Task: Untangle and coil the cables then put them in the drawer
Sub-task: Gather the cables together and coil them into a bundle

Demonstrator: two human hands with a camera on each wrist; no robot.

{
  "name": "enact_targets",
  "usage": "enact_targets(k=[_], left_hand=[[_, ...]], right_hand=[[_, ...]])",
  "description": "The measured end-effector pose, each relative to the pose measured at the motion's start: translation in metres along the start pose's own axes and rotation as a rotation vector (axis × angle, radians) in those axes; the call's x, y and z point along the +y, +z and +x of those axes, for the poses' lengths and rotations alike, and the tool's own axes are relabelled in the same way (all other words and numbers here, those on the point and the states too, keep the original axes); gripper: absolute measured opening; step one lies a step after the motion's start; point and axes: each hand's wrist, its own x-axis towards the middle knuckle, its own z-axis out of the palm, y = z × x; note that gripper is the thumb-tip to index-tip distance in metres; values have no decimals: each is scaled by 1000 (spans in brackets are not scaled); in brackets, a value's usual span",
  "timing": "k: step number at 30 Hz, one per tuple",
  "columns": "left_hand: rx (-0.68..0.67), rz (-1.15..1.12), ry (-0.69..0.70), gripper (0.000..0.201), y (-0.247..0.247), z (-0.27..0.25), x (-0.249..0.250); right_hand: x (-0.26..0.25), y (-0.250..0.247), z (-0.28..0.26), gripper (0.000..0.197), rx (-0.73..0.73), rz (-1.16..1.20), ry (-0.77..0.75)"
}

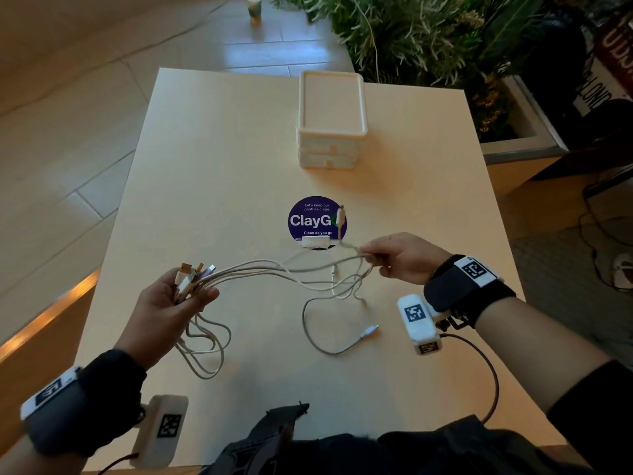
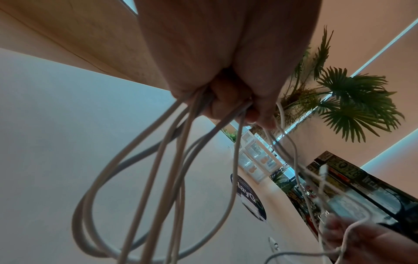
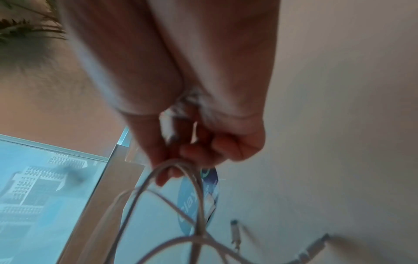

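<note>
Several white cables [image 1: 274,270] stretch between my two hands above the table. My left hand [image 1: 171,303] grips one bunch with several plug ends [image 1: 195,272] sticking up; loops [image 1: 205,347] hang below it, seen close in the left wrist view as cable loops [image 2: 158,178]. My right hand [image 1: 394,257] pinches the other end of the strands [image 3: 181,178]. One cable trails onto the table and ends in a connector [image 1: 370,330]. A white drawer unit [image 1: 330,121] stands at the far middle of the table, its drawers closed.
A round purple sticker [image 1: 317,221] lies at the table's [image 1: 212,166] middle, with a small white block [image 1: 315,241] and a white plug [image 1: 340,217] on it. Plants [image 1: 411,36] stand beyond the far right corner. A cup [image 1: 254,8] sits on the floor far back.
</note>
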Motion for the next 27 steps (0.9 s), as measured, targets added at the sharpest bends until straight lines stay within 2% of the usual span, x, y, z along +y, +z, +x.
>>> enact_targets(k=[2, 5, 8, 13, 18, 22, 24, 27], left_hand=[[-4, 6, 6, 11, -4, -1, -2], [-24, 18, 8, 12, -6, -2, -6], [-31, 19, -1, 10, -3, -2, -10], [-13, 25, -9, 7, 1, -3, -17], [-44, 54, 18, 12, 5, -1, -20], [-71, 82, 28, 18, 11, -1, -19], [-32, 65, 23, 18, 8, 2, -20], [4, 48, 8, 23, -2, 4, -24]], right_hand=[[0, -4, 3, 22, 185, 105, 64], [-2, -6, 3, 25, 299, 239, 178], [-8, -5, 2, 26, 323, 386, 260], [-13, -6, 2, 28, 356, 587, 236], [-9, -1, 10, 18, 461, 639, 83], [-6, 1, 7, 16, 383, 613, -17], [-6, -6, 5, 18, 354, 637, 33], [-7, -21, 4, 23, 395, 600, 143]])
